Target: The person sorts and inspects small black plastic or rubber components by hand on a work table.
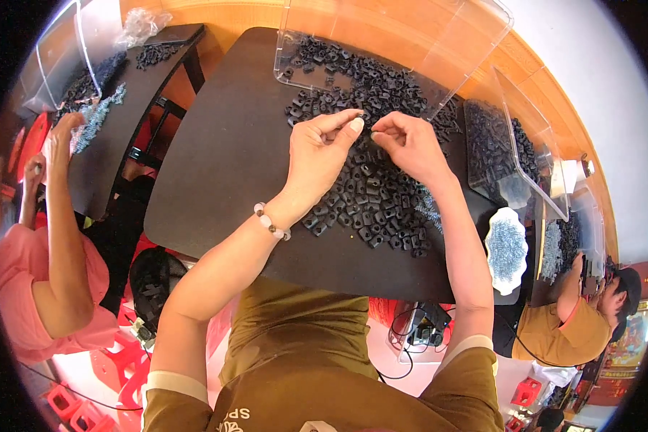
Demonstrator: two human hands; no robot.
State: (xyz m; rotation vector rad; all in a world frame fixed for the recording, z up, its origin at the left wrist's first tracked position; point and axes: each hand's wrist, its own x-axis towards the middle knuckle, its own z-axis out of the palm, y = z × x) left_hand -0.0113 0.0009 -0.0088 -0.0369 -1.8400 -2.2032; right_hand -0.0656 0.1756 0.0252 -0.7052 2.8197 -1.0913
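Both of my hands are raised over a heap of small black plastic pieces [378, 198] on a dark brown table [216, 144]. My left hand [324, 147] is closed in a pinch, with a small dark piece just showing at the tips of thumb and forefinger. Close beside it, my right hand [412, 147] also has its fingers pinched together; whatever they hold is too small to make out. The fingertips of the two hands are a short gap apart. Small blue-grey bits [428, 207] lie partly hidden behind my right forearm.
A clear plastic bin [475, 36] lies tipped at the table's far side, black pieces spilling out. Right of it stands another clear bin [489, 162] of black pieces. A white scalloped tray [507, 285] holds blue-grey bits. Other people work at left [57, 288] and right [561, 331].
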